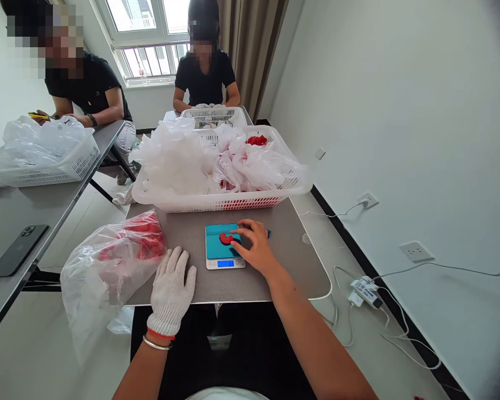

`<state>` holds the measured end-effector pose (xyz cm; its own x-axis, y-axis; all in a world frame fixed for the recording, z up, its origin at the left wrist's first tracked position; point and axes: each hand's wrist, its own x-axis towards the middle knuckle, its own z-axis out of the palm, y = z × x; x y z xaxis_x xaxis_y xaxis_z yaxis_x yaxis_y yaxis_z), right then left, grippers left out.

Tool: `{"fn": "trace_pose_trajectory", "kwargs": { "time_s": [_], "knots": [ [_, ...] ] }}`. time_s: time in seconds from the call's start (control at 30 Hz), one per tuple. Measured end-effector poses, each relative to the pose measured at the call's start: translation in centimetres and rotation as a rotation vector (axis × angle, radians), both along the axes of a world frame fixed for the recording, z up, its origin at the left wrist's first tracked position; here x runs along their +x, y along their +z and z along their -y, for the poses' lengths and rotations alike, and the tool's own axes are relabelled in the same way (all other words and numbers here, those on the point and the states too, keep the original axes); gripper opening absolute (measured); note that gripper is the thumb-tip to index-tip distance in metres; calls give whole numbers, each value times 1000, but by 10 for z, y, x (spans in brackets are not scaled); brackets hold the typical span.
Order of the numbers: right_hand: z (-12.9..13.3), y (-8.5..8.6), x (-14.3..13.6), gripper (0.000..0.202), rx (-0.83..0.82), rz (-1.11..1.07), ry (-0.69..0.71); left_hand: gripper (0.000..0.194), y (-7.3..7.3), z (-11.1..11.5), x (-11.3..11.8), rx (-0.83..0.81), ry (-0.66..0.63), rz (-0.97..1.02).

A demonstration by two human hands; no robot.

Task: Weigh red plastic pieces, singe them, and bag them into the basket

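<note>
A small scale [213, 249] with a teal top and a lit blue display stands on the grey table [229, 286]. One small curved red piece [225, 239] lies on its plate. Over the plate's right side hovers my bare right hand [254, 243], its fingers apart beside the red piece. My left hand [173, 286], in a white knit glove, rests on the table with fingers stretched out, holding nothing. Its fingertips are next to a clear plastic bag [108, 266] of red pieces.
Behind the scale, a large white basket [183, 203] holds plastic bags and red pieces. A side table on the left bears a phone [19, 250] and another basket [77, 161]. Two people sit beyond. A power strip [365, 291] and cables lie right.
</note>
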<state>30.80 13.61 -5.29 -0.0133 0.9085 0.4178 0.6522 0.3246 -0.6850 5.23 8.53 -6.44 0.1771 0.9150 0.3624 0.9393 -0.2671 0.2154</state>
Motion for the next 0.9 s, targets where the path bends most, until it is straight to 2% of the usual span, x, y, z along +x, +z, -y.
{"fn": "trace_pose_trajectory", "kwargs": {
  "time_s": [0.13, 0.23, 0.33, 0.4, 0.47, 0.57, 0.67, 0.73, 0.83, 0.9],
  "knots": [
    [-1, -6, -1, 26, -47, 66, 44, 38, 1, 0, 0, 27, -10, -20],
    [-3, -9, 0, 22, -70, 91, 34, 38, 1, 0, 0, 42, -15, 11],
    [-3, -7, 0, 17, -60, 51, 14, 35, 3, 2, -2, 57, -20, 131],
    [-2, -4, -1, 18, -60, -22, 62, 31, 6, 4, -3, 89, -41, 280],
    [2, 1, -1, 20, -86, -115, 189, 28, 11, 3, -4, 133, -102, 404],
    [7, 6, -4, 24, -146, -222, 401, 30, 19, -3, 1, 177, -271, 447],
    [11, 7, -6, 28, -182, -269, 516, 40, 25, -13, 15, 184, -459, 421],
    [11, 6, -8, 27, -187, -292, 559, 37, 28, -19, 25, 197, -533, 399],
    [7, 2, -6, 27, -160, -301, 555, 25, 33, -30, 37, 209, -557, 375],
    [2, -2, -2, 30, -88, -280, 398, 22, 37, -39, 40, 168, -512, 369]
  ]
}}
